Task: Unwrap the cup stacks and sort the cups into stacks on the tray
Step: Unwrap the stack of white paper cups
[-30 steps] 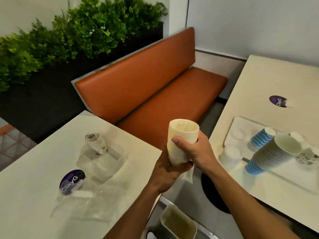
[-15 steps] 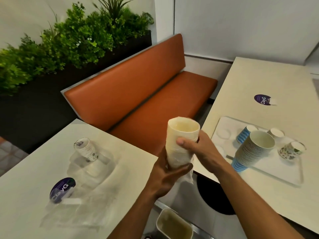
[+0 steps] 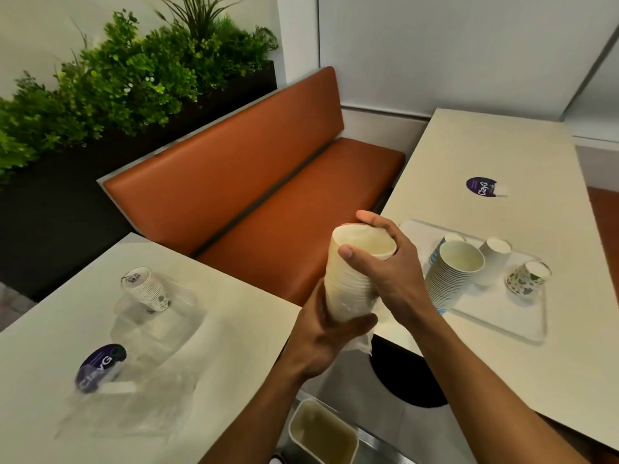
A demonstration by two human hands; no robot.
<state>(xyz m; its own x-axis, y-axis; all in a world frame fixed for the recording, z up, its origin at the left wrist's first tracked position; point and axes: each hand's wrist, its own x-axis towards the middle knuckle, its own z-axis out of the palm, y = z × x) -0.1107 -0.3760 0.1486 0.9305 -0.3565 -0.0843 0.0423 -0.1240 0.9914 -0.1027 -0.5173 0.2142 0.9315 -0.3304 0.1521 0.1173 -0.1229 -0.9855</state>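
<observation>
You are partway through. Your left hand (image 3: 321, 343) grips the lower end of a cream cup stack (image 3: 351, 279), and your right hand (image 3: 385, 272) is curled over its top, thumb on the near rim. You hold the stack in the air at the centre of view, between the two counters. Clear wrap (image 3: 363, 343) clings only round its base and hangs below your left hand, so this stack looks almost unwrapped but is not yet on the tray.

At 3 o'clock the tray (image 3: 536, 339) already carries a tall blue-striped stack (image 3: 449, 279), a white cup (image 3: 492, 262) just behind it and a floral cup (image 3: 527, 279) to its right, all leaning.

At 9 o'clock, on the left counter (image 3: 33, 396), a patterned stack (image 3: 147, 289) lies in clear plastic, seemingly still to be unwrapped. Loose empty wrapping (image 3: 134, 413) lies at 8 o'clock.

What is left, as I judge it: strip the last wrap, set this stack on the tray, then handle the patterned one.
</observation>
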